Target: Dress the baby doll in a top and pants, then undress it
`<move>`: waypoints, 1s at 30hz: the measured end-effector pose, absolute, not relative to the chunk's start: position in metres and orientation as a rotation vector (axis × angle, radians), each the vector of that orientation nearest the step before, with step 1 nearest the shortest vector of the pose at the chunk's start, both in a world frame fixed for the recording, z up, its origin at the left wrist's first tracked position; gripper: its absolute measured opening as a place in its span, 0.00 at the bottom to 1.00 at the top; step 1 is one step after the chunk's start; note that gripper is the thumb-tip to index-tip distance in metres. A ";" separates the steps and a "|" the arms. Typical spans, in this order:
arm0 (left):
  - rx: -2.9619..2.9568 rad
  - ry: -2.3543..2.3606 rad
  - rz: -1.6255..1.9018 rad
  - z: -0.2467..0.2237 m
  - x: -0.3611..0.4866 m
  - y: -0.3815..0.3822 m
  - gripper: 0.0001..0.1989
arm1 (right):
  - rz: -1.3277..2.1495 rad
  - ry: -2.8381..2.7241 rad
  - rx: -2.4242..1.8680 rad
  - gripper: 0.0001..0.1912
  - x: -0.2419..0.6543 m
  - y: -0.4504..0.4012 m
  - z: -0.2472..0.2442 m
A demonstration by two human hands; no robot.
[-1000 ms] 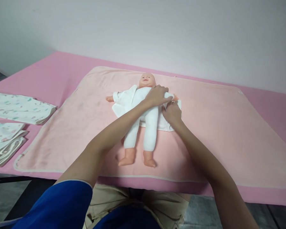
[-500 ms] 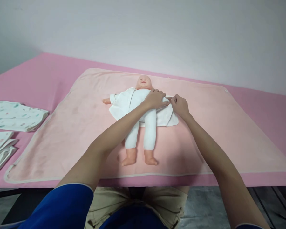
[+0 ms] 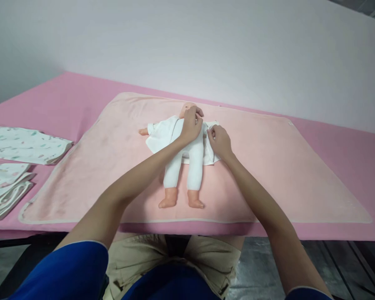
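Doll (image 3: 195,160) on a peach blanket (image 3: 268,179), clock directions taken about the doll with twelve toward the wall (image 3: 206,50). We saw the doll on its back, feet toward six o'clock, near the middle of the blanket, which covered much of the pink worktop (image 3: 46,100). The left hand (image 3: 192,125), half curled, crossed the doll's upper chest and masked its chin and lower face; we could not tell whether its fingers gripped anything. The right hand (image 3: 219,139), at about two o'clock, had its fingers bent inward, tips at the white jacket (image 3: 162,132); we could not make out whether they pinched the cloth. The jacket spread toward ten o'clock, where one doll hand (image 3: 143,131) emerged; the other was hidden from us. At nine o'clock we found two folded printed cloths (image 3: 25,143), both cut off by the view's edge. Between seven and eight we saw a blue sleeve (image 3: 65,271), likewise cropped; the opposite sleeve (image 3: 308,293) showed only as a sliver between four and five.
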State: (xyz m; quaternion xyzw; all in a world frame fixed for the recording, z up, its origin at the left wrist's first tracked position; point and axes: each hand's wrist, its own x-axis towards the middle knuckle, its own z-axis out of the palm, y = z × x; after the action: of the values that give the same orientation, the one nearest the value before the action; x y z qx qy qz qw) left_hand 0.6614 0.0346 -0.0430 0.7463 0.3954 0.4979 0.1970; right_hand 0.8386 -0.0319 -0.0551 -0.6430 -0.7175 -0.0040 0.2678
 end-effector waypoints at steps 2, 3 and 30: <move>2.117 1.167 1.399 -0.053 0.621 0.011 0.07 | -0.017 -1.884 -1.724 0.15 0.858 -0.060 -0.065; 2.157 1.213 1.381 -0.061 0.598 0.000 0.07 | -0.009 -1.868 -1.764 0.15 0.868 -0.073 -0.071; 2.511 1.262 0.905 -0.095 0.487 -0.071 0.18 | 0.205 -1.967 -1.240 0.19 0.844 -0.139 -0.097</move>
State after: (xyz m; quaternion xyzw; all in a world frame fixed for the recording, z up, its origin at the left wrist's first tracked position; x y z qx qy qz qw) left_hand 0.4869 -0.0710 -0.0952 0.8468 0.4254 0.3050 0.0944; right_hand 0.8441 -0.1392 -0.0966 -0.4884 -0.7750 0.0809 0.3929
